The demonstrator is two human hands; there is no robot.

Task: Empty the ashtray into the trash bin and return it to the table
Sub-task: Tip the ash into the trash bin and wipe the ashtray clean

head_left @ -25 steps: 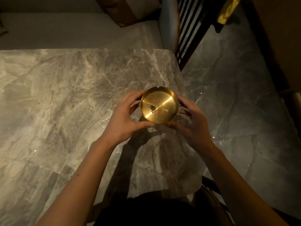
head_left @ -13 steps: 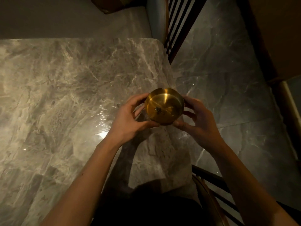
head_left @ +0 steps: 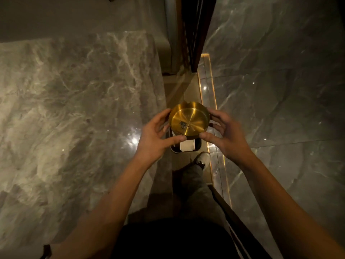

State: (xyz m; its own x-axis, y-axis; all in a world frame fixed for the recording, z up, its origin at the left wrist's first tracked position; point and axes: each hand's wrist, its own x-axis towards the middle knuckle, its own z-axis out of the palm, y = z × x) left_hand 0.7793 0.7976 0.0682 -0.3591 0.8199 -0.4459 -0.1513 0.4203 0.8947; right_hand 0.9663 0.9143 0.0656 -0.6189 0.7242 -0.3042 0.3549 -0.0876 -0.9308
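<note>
A round golden metal ashtray [head_left: 192,119] with a small dark clump of ash inside is held level between both hands. My left hand [head_left: 155,135] grips its left rim and my right hand [head_left: 224,133] its right rim. The ashtray hangs just past the right edge of the grey marble table [head_left: 74,109]. Directly under it, on the floor, part of a small dark trash bin [head_left: 186,146] with a pale lining shows, mostly hidden by the ashtray and my thumbs.
My leg and grey shoe [head_left: 202,159] stand on the floor just behind the bin. A glowing floor strip [head_left: 209,101] runs along a dark slatted partition [head_left: 194,34]. Polished marble floor [head_left: 280,90] spreads to the right. A cushioned bench [head_left: 74,15] lies beyond the table.
The ashtray has moved right, off the table top and out over the floor gap beside the table, still held in both hands. The view has tilted down, bringing the bin and my foot into sight.
</note>
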